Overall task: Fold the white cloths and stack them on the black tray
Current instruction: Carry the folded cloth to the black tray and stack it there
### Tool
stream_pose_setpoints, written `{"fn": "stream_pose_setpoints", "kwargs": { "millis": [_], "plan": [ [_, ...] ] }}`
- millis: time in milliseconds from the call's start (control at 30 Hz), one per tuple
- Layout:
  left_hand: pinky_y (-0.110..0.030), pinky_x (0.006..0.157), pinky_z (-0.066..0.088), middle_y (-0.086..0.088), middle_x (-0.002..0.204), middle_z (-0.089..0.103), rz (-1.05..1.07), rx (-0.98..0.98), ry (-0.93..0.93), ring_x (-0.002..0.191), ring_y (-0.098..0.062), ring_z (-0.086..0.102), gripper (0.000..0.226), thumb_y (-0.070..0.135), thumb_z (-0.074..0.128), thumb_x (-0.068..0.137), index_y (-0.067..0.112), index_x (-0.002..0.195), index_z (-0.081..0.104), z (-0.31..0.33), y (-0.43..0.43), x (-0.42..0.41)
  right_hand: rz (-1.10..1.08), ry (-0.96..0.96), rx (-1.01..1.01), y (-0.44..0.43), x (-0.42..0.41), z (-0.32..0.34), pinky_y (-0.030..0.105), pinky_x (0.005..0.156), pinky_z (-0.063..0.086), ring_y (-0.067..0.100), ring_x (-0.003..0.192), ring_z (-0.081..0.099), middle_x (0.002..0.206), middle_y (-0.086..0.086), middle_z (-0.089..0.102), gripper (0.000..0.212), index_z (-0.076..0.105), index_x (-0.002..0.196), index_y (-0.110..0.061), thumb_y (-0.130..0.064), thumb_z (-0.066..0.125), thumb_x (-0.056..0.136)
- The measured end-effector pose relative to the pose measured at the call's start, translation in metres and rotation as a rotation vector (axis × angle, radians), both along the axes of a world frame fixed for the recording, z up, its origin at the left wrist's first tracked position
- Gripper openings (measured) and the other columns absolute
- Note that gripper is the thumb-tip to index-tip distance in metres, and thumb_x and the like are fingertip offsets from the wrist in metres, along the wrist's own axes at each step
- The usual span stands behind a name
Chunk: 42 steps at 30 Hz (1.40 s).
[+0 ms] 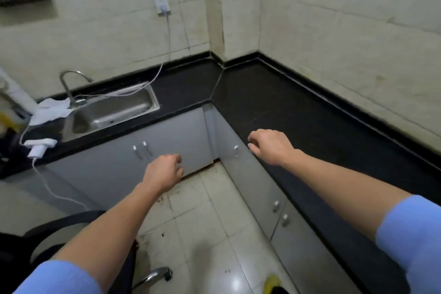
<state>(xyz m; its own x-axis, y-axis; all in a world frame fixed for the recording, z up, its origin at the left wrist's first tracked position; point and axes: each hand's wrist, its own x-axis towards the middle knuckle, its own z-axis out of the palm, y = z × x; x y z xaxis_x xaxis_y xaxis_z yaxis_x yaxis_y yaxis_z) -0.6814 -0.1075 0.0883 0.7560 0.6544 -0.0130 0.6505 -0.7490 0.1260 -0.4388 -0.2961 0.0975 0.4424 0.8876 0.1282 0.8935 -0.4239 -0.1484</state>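
Observation:
A crumpled heap of white cloths [51, 110] lies on the black countertop [286, 107] at the far left, beside the sink. My left hand [164, 171] hangs in front of the grey cabinet doors with its fingers loosely curled, holding nothing. Over the counter's front edge on the right, my right hand [269, 145] hovers with fingers bent downward, also holding nothing. Both hands are well away from the cloths. No black tray is in view.
A steel sink [112, 112] with a curved tap [71, 83] is set into the left counter. A white charger and cable [39, 147] lie at the counter's left edge. A black chair [71, 234] stands at lower left on the tiled floor.

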Motion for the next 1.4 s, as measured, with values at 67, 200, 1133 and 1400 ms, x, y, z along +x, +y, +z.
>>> {"fn": "stream_pose_setpoints", "kwargs": {
  "millis": [67, 200, 1133, 1400],
  "plan": [
    [-0.033, 0.079, 0.047, -0.005, 0.115, 0.065, 0.063, -0.023, 0.008, 0.105, -0.026, 0.06, 0.031, 0.028, 0.05, 0.09, 0.019, 0.118, 0.059, -0.012, 0.027, -0.013, 0.066, -0.003, -0.017, 0.041, -0.001, -0.011, 0.036, 0.078, 0.047, 0.027, 0.1, 0.061, 0.115, 0.002, 0.063, 0.03, 0.06, 0.115, -0.023, -0.038, 0.045, 0.094],
    [-0.035, 0.081, 0.05, -0.005, 0.114, 0.066, 0.171, -0.058, 0.021, 0.105, -0.026, 0.059, 0.031, 0.027, 0.05, 0.09, 0.018, 0.119, 0.059, -0.028, 0.085, -0.021, 0.185, 0.003, -0.05, 0.126, 0.01, -0.033, 0.036, 0.079, 0.047, 0.027, 0.102, 0.061, 0.116, 0.003, 0.063, 0.03, 0.06, 0.116, -0.021, -0.037, 0.045, 0.095],
    [-0.033, 0.072, 0.048, -0.002, 0.099, 0.067, 0.77, -0.212, -0.073, 0.097, -0.027, 0.061, 0.019, 0.031, 0.055, 0.086, 0.021, 0.101, 0.06, -0.065, 0.482, -0.04, 0.674, 0.106, -0.203, 0.671, 0.027, -0.061, 0.035, 0.081, 0.049, 0.024, 0.103, 0.061, 0.117, -0.001, 0.065, 0.033, 0.057, 0.119, -0.026, -0.042, 0.045, 0.093],
    [-0.035, 0.078, 0.048, -0.002, 0.099, 0.068, 0.765, -0.203, -0.103, 0.097, -0.026, 0.062, 0.02, 0.034, 0.055, 0.087, 0.023, 0.102, 0.06, -0.07, 0.59, -0.023, 0.655, 0.113, -0.256, 0.77, 0.031, -0.063, 0.034, 0.083, 0.049, 0.02, 0.106, 0.06, 0.12, -0.004, 0.063, 0.034, 0.056, 0.124, -0.026, -0.041, 0.046, 0.095]
  ]
}}
